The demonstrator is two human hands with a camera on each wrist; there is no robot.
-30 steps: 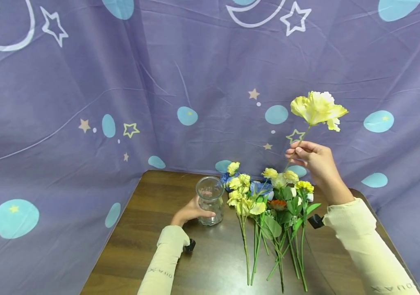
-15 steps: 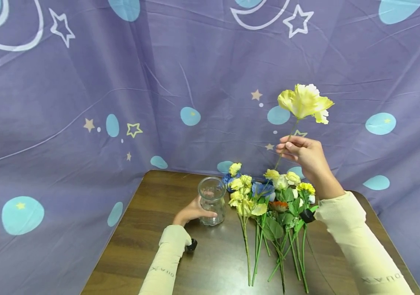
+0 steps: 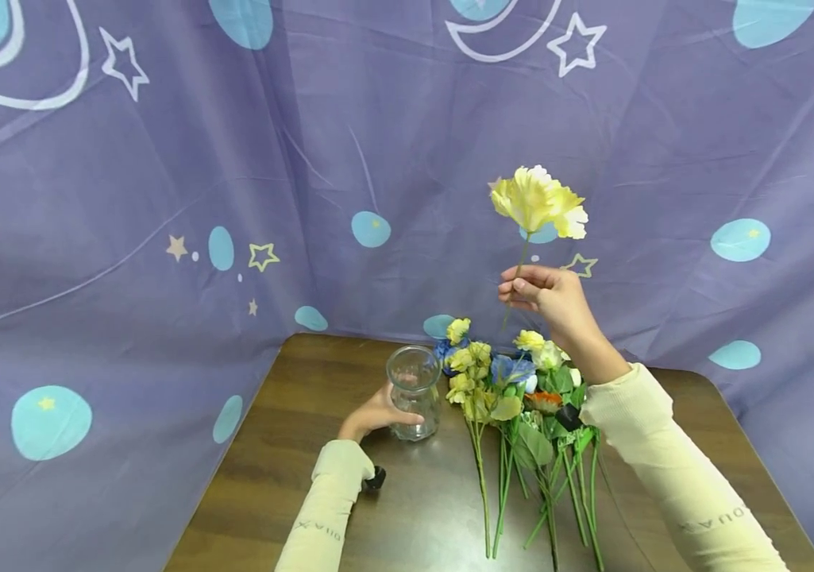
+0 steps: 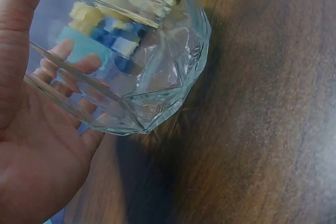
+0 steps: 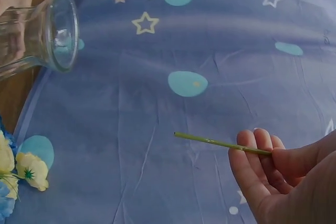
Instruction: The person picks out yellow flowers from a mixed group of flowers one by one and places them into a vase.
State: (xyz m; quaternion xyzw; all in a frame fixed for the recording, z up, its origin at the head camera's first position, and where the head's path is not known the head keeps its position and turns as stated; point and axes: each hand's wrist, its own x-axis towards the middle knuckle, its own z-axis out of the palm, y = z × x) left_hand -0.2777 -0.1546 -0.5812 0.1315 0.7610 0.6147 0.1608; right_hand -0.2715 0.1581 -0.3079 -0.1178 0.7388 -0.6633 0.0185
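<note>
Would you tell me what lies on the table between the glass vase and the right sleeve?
A bunch of flowers lies there, between vase and right sleeve, in the head view.

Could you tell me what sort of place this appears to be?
Probably a staged recording corner: a purple star-printed backdrop cloth drapes behind a small wooden table, bearing a glass vase and loose artificial flowers.

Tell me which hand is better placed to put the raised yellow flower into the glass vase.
Probably the right hand: it already pinches the stem of the yellow flower, held up above the table and to the right of the glass vase. The left hand grips the vase on the table, steadying it.
</note>
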